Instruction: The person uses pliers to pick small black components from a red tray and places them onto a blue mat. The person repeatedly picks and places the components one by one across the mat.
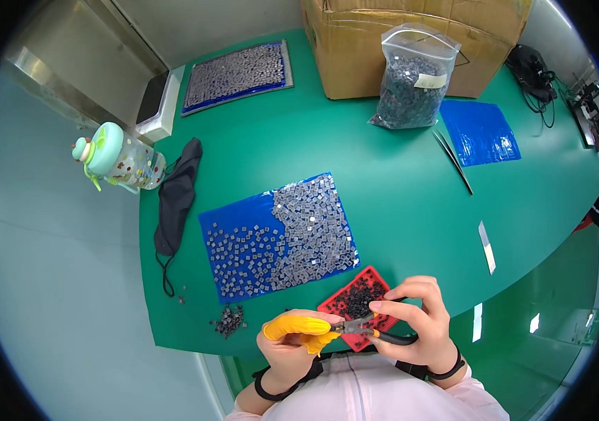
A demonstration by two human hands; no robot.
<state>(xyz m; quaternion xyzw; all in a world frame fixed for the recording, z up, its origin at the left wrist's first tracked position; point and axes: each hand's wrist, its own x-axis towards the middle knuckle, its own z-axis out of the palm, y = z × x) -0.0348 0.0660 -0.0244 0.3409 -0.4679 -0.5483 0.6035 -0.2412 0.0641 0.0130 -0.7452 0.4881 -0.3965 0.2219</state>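
Note:
My right hand point(422, 323) is closed around a pair of small pliers point(396, 339) with black and orange handles. Their jaws point left and meet the fingertips of my left hand point(287, 351), which has yellow coverings on some fingers. The left fingers are pinched together at the jaws; what they hold is too small and hidden to make out. Beneath both hands lies a red tray point(385, 323) holding many tiny black parts point(359, 298). Beyond it, small grey square pieces point(313, 224) cover much of a blue sheet point(240, 223), dense at right and looser at left.
A pile of dark bits point(229, 321) lies left of my left hand. Farther left are a black mask point(176, 200) and a bottle point(131, 161). Toward the back stand a filled board point(236, 74), a cardboard box point(345, 56) and a zip bag point(411, 88). Tweezers point(455, 163) lie right.

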